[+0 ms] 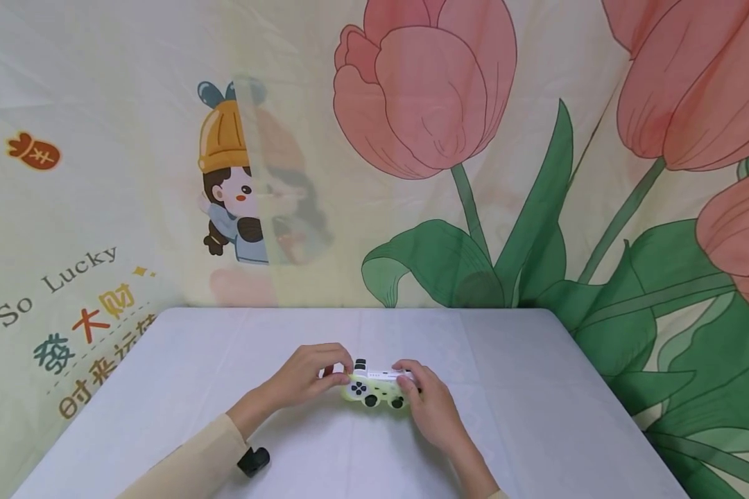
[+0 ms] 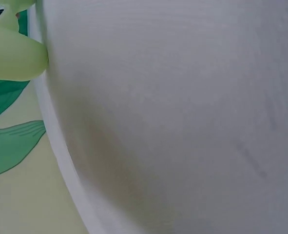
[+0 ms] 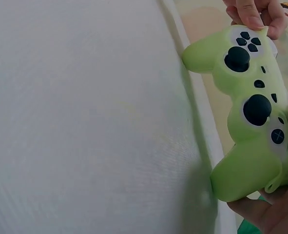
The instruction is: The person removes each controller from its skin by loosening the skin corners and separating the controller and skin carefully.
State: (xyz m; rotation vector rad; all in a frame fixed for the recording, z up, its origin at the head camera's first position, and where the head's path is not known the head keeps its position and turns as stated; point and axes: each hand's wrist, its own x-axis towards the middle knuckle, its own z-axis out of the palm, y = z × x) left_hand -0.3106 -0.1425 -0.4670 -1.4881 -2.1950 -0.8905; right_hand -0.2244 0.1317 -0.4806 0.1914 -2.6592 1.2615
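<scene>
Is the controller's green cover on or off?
Partly on: the green cover wraps both grips, but the controller shows bare white along its back edge.

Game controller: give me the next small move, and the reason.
Probably ease the edge of the green cover over the corner by the left hand: its fingers seem to pinch that edge, white casing shows along the top, and the right hand holds the other end.
</scene>
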